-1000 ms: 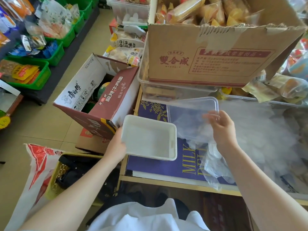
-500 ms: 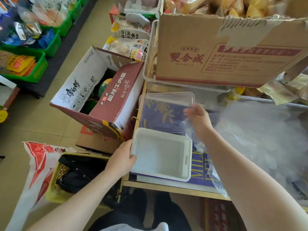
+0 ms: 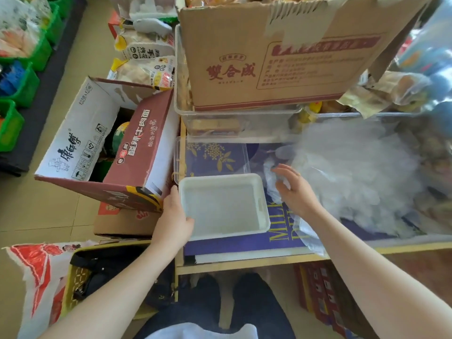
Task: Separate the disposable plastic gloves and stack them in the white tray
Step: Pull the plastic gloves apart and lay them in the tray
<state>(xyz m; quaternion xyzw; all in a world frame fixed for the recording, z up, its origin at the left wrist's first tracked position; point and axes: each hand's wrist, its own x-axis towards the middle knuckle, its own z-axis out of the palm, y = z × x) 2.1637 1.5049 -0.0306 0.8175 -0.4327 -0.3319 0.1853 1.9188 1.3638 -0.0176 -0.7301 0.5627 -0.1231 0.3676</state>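
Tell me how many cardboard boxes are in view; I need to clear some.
3: big brown box atop the clear bin, open noodle box left of the tray, plain box beneath it. Others may be hidden.

The heap of plastic gloves (image 3: pixel 354 177) right of the white tray (image 3: pixel 223 206) is a hazy, see-through mass; single gloves cannot be told apart. The right hand (image 3: pixel 292 189) covers part of it, so whether its fingers pinch a glove is unclear. The left hand (image 3: pixel 175 221) hides the tray's near-left corner. The cardboard box (image 3: pixel 281 52) behind the tray is cut off at the top edge.
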